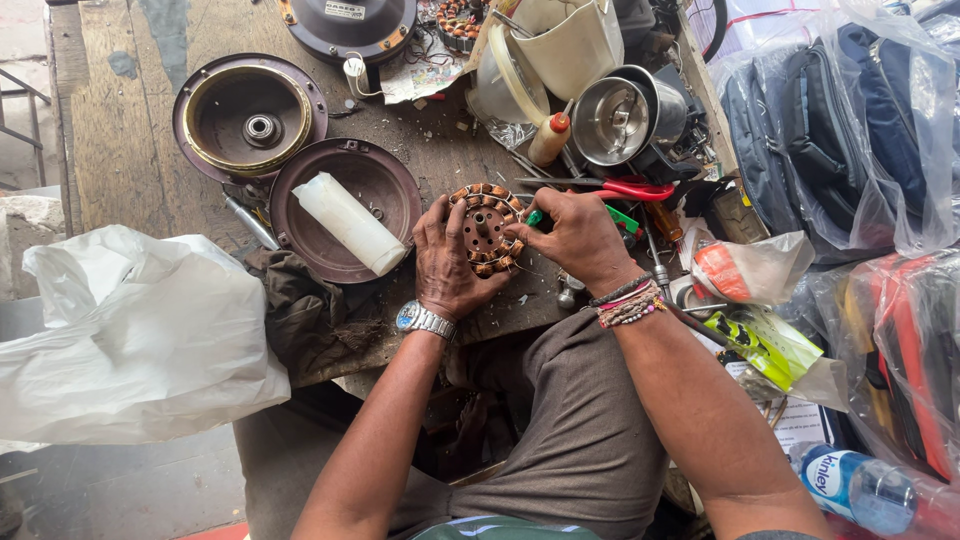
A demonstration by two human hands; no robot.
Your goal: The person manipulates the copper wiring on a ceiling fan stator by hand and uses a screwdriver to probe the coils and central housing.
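Left hand (446, 262) lying flat on the left side of the round copper-wound stator (487, 229), fingers spread and pressing down on its rim, not curled around it. Right hand (574, 236) closing on the green handle of a small tool (536, 216), fingers curled tight about it, tip meeting the stator's right edge. Stator sitting on the worn wooden workbench (130, 140) near its front edge, between the two hands. Lying just left of it, a dark round motor cover (395, 185) holding a white plastic tube (348, 221); behind that, a second round cover with a brass-coloured ring (247, 117). Resting just beyond the right hand, red-handled scissors (630, 188), then a metal cup (612, 120) and a small glue bottle with an orange cap (551, 138). Hanging off the bench's left side, a white plastic bag (130, 340). Wearing a metal wristwatch (426, 320) on the left wrist, beaded bracelets (628, 301) on the right.
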